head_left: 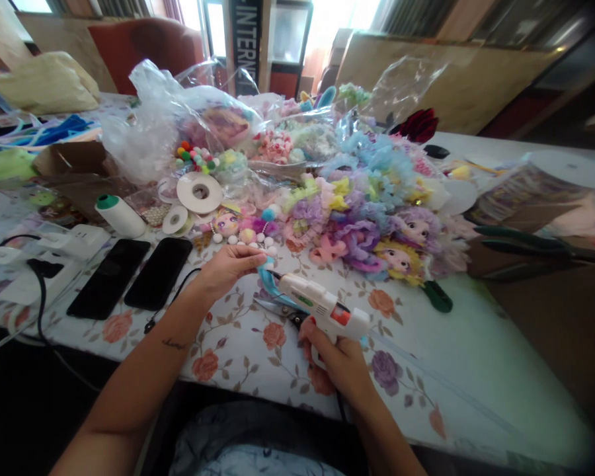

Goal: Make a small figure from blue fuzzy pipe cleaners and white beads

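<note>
My right hand (pixel 333 354) is wrapped round the handle of a white hot glue gun (pixel 322 301), whose nozzle points left. Between the thumb and fingers of my left hand (pixel 231 268) is pinched a light blue ribbon (pixel 268 279), which hangs down beside the nozzle. The nozzle tip is close to the ribbon; whether they touch I cannot tell. Under the glue gun lie scissors (pixel 277 307) on the flowered tablecloth, partly hidden by the gun and my right hand.
Two black phones (pixel 108 277) and a white power strip (pixel 44 274) with cables lie at left. Behind them stand a thread cone (pixel 119 215) and a ribbon spool (pixel 199 192). Doll-face pieces (pixel 399 261) and ruffled fabric (pixel 357 241) are heaped across the middle; pliers (pixel 535 246) are at right.
</note>
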`<act>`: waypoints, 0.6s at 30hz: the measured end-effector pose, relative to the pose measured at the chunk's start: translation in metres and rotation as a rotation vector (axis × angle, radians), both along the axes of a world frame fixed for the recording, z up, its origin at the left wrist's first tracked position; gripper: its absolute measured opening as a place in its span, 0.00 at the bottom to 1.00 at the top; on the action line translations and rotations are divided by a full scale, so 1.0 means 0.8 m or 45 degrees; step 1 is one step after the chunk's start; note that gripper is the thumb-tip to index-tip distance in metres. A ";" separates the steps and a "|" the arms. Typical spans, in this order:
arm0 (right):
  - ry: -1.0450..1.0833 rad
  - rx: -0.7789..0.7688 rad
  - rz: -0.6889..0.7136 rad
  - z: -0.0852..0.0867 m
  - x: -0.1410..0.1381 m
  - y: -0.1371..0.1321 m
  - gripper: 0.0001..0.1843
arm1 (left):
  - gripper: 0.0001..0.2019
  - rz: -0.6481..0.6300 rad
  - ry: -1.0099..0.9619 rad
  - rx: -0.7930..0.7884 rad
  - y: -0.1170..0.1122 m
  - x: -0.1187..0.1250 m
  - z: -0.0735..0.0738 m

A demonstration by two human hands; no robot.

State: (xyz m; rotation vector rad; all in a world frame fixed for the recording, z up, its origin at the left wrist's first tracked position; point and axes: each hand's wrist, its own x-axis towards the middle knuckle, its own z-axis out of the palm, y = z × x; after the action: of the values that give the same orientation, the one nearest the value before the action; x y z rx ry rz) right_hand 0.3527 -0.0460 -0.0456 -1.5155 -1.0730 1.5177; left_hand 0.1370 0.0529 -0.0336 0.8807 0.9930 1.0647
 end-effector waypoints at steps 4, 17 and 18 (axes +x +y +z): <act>0.020 0.016 0.019 -0.003 0.001 0.001 0.19 | 0.10 0.000 -0.005 0.005 0.001 0.000 -0.001; 0.067 -0.050 -0.043 -0.003 0.002 -0.001 0.19 | 0.11 -0.013 -0.054 -0.017 0.000 -0.002 -0.001; 0.050 -0.032 -0.056 -0.002 0.002 -0.001 0.19 | 0.11 -0.014 -0.056 -0.020 0.000 -0.002 0.000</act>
State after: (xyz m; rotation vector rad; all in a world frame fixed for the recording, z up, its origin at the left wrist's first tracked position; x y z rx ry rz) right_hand 0.3543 -0.0464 -0.0473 -1.5103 -0.9952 1.5298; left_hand 0.1355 0.0530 -0.0340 0.8454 0.9577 1.0616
